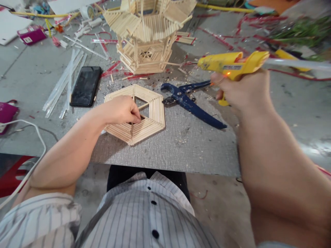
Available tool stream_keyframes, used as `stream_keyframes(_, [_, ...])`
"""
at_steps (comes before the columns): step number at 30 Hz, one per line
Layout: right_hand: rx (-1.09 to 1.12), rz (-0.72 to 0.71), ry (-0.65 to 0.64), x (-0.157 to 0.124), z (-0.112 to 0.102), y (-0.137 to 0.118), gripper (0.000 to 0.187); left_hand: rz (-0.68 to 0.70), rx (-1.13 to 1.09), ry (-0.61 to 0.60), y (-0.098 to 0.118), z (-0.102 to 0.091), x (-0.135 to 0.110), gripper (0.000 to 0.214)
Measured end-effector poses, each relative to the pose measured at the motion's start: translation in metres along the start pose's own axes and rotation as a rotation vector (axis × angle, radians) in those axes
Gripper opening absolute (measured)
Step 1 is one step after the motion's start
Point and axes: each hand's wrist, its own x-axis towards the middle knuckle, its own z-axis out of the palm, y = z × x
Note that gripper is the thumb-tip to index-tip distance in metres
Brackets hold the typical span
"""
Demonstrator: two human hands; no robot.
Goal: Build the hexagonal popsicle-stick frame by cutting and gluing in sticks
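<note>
My right hand (pixel 248 88) grips a yellow hot glue gun (pixel 219 62) above the table, its nozzle pointing left and a small orange light glowing on it. A long clear glue stick (pixel 292 63) runs out of its back. My left hand (pixel 124 110) is closed in a pinch over the middle of a flat hexagonal frame (pixel 157 112) made of thin wooden sticks. One stick (pixel 144 106) crosses the frame's opening toward the fingers; what the fingertips hold is hidden. Blue-handled pliers (pixel 188 103) lie open between the frame and the glue gun.
Behind the frame stands a wooden-stick pavilion model (pixel 147 44) with a flared roof. A black phone (pixel 86 86) and clear glue sticks (pixel 63 81) lie to the left. A white cable (pixel 38 144) hangs over the left edge. Red plastic strips (pixel 219 41) and scraps litter the back.
</note>
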Motion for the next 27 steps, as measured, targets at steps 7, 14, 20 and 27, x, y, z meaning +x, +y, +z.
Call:
stream_keyframes(7, [0.019,-0.032,-0.010,0.0031,0.0002,0.0057,0.013,-0.003,0.001,0.001,0.0012,-0.0001,-0.0004,0.022])
stream_keyframes(14, [0.049,-0.017,-0.002,0.0021,0.0004,0.0030,0.019,-0.021,-0.005,-0.019,0.0002,-0.0003,0.0004,0.024])
stream_keyframes(20, [0.010,-0.002,-0.002,0.0011,0.0003,0.0010,0.013,-0.011,0.013,-0.011,0.0018,-0.0006,0.0005,0.023])
stream_keyframes(27, [0.002,0.008,-0.010,-0.0001,-0.0002,-0.0011,0.013,-0.006,0.013,-0.031,-0.0001,-0.0005,0.0009,0.026])
